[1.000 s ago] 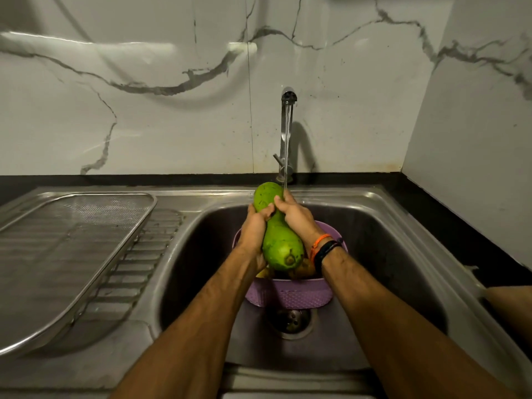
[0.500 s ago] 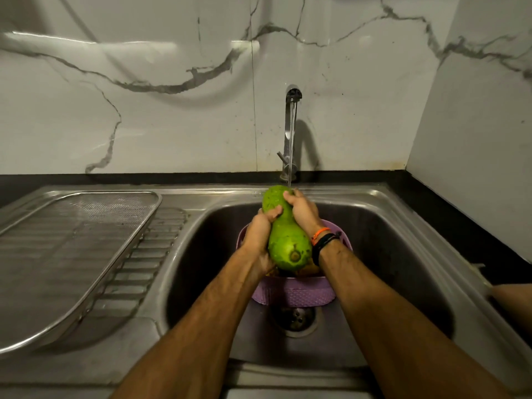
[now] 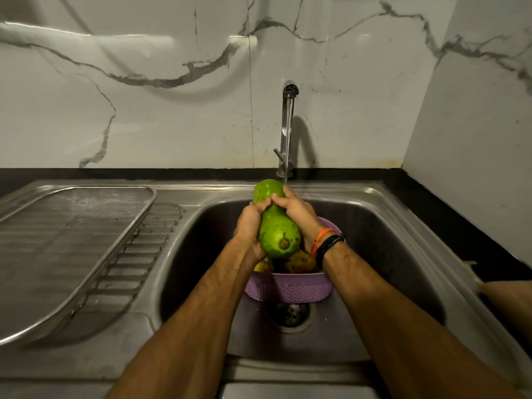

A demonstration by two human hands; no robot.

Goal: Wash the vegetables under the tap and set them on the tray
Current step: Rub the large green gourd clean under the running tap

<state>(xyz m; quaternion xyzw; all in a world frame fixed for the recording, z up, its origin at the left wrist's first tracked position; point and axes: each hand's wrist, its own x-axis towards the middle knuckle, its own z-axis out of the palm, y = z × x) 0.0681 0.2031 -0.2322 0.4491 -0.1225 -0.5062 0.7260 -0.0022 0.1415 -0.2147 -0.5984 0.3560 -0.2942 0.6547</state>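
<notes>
Gripping green gourd (image 3: 277,231) with left hand (image 3: 250,223) and right hand (image 3: 299,213), fingers curled round its neck. Rinsing under tap (image 3: 288,125), above purple basket (image 3: 290,286).

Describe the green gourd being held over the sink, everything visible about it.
The long green bottle-shaped gourd has smooth, glossy, wet-looking skin, a narrow waist and a brownish scar on its rounded near end. It is held lengthwise, pointing away from the camera, far end raised towards the steel tap, whose stream falls by that end. The left hand and right hand grip its waist from either side. It hangs above the purple perforated plastic basket in the sink.
</notes>
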